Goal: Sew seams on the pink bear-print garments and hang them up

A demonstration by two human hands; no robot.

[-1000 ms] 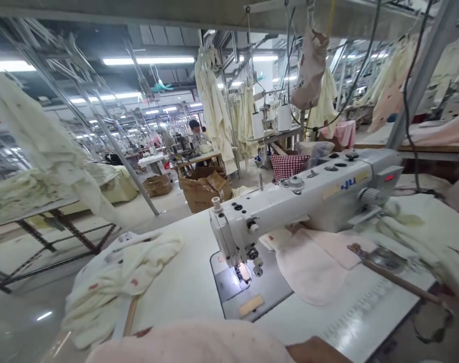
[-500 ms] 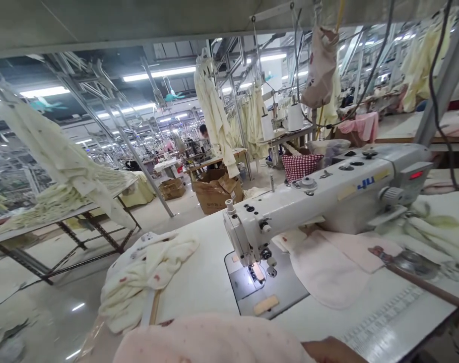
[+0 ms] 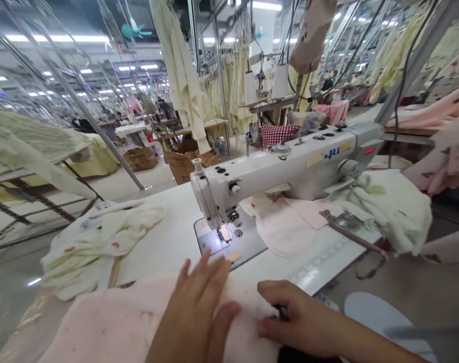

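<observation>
Pale pink dotted fabric lies across the near edge of the sewing table. My left hand rests over it, fingers stretched out toward the needle area, gripping nothing. To its right, my right hand is curled at the fabric's right end. A small dark thing shows between its thumb and fingers, too hidden to name. Just beyond both hands stands a white sewing machine, its lamp lighting the metal needle plate. A pink cut piece lies flat beside the needle plate, partly under the machine arm.
Cream printed fabric is heaped on the table's left side, and another cream bundle hangs over its right end. A brown stick lies near the right edge. Beyond the table are a cardboard box and hanging cream garments.
The view has swung right and down. Both hands have come into sight over the pink fabric; before, only a bit of skin showed at the bottom edge.
</observation>
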